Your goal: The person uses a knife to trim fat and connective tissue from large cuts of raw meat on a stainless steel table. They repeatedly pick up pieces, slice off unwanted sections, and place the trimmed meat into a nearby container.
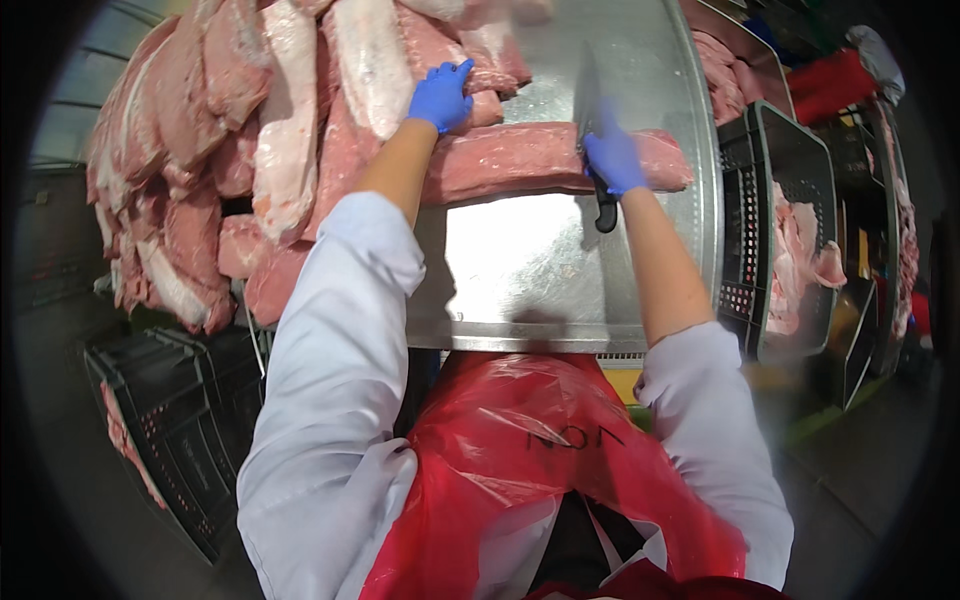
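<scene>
Head view. Long meat strip lies crosswise on the metal table, one piece, roughly level, spanning between both hands; everything below placed against that strip. Left hand, blue glove, is just beyond the strip's left end, on the far side, fingers over small meat pieces; cannot tell if it grips or only rests. Left forearm crosses close by the strip's left end. Right hand, blue glove, is over the strip toward its right end, closed round a knife; handle butt sticks out on the strip's near side, blade points to its far side. Cannot tell if the blade touches the meat. The strip's right tip shows past the right hand. Meat pile: left of the strip, against its left end. Black crate with pale meat trimmings: right of the strip, beyond the table edge. Red apron: near side of the strip.
</scene>
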Tool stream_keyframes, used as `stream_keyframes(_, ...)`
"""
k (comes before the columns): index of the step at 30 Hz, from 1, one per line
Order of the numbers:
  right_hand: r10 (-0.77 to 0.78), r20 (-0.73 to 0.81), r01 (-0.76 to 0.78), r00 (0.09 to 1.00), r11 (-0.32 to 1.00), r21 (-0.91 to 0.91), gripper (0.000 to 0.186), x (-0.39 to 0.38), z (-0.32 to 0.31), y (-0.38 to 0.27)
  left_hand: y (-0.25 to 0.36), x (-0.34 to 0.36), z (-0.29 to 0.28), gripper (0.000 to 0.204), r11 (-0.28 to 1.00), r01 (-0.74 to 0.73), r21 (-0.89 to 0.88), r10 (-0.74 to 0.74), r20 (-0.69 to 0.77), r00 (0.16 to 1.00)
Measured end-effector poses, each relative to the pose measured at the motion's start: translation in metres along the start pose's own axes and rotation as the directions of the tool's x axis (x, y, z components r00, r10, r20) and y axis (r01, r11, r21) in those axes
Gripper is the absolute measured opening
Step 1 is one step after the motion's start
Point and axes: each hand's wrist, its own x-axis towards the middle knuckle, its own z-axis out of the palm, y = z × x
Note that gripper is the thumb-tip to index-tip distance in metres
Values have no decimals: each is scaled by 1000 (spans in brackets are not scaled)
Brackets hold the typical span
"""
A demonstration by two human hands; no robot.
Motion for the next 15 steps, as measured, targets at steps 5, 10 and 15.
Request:
stream_keyframes(5, 42, 16, -45, 999, 912, 407, 82, -46, -21, 28, 16, 2, -18, 42, 985, 153, -76, -125, 285, 950)
stream_keyframes(10, 159, -174, -42, 972, 842, 537, 84, -140, -78, 92, -64, -182, -115, 47, 956, 67, -284, -47, 78, 996)
stream_keyframes(15, 142, -187, -27, 972, 858, 512, 88, -197, -100, 166, -111, -480, -176, 44, 661, 652, -372, -507, 419, 753)
